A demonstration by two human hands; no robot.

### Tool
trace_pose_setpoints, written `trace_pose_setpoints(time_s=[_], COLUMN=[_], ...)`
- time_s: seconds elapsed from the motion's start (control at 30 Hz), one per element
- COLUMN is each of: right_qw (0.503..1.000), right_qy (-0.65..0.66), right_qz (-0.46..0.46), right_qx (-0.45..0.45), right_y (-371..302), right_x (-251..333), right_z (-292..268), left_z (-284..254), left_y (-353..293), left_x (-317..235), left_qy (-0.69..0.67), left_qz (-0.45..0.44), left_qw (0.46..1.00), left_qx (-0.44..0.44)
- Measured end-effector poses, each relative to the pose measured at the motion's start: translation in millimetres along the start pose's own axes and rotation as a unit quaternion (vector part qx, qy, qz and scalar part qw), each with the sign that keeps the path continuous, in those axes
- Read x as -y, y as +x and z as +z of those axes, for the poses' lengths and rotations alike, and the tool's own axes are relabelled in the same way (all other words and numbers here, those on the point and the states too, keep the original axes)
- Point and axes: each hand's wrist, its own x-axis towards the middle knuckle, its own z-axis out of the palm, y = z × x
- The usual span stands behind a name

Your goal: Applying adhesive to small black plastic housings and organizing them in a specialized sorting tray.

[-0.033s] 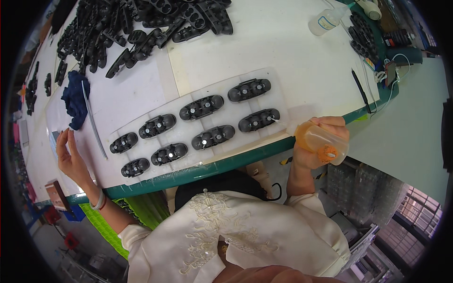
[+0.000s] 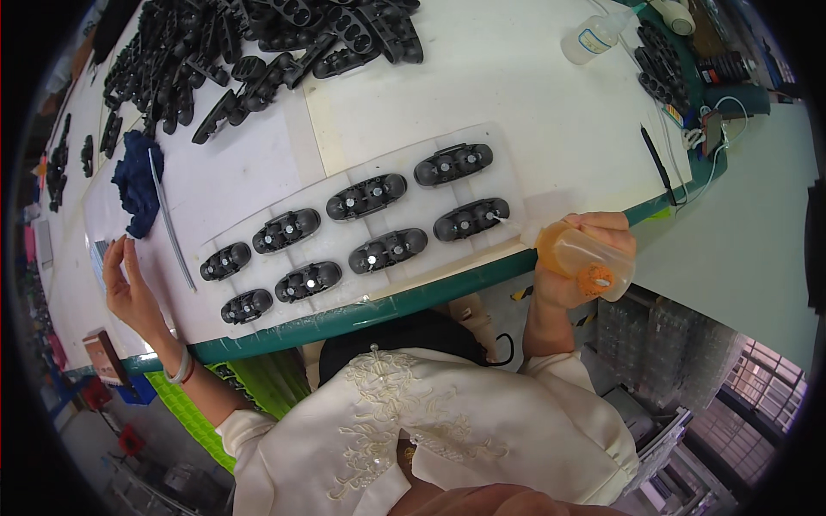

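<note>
My right hand [image 2: 556,288] is wrapped around a translucent squeeze bottle [image 2: 609,254] with orange material inside. The bottle lies tilted, and its thin pale nozzle points left, its tip at the right end of the nearer rightmost black part [image 2: 471,219]. I cannot tell whether tip and part touch. Several such oval black plastic parts, with rounded bulges and small shiny round spots, stand in two rows on a whitish translucent plate [image 2: 335,234]. At the table's left side my left hand [image 2: 133,297] holds nothing, fingers extended and a little apart, near a dark blue cloth [image 2: 138,182].
A large heap of black parts [image 2: 258,52] covers the far left of the white table [image 2: 499,82]. A clear bottle [image 2: 589,41] stands far right, near a black pen-like tool [image 2: 656,163] and cables. A thin grey rod [image 2: 172,219] lies beside the cloth. Green edging [image 2: 413,297] borders the table.
</note>
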Motion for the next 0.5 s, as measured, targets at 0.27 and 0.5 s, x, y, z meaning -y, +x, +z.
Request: trace_pose_setpoints(time_s=[0.27,0.5], right_qw=[0.998,0.997], right_qy=[0.029,0.031], right_qz=[0.053,0.057], right_qx=[-0.024,-0.042], right_y=[-2.9,0.1], right_x=[0.0,1.0], right_z=[-3.3,0.4], left_z=[4.8,-0.6], left_y=[-0.5,-0.6], left_x=[-3.8,-7.0], left_qy=[0.008,-0.008], left_qz=[-0.003,-0.009], left_qw=[1.0,1.0], left_qx=[-0.009,-0.011])
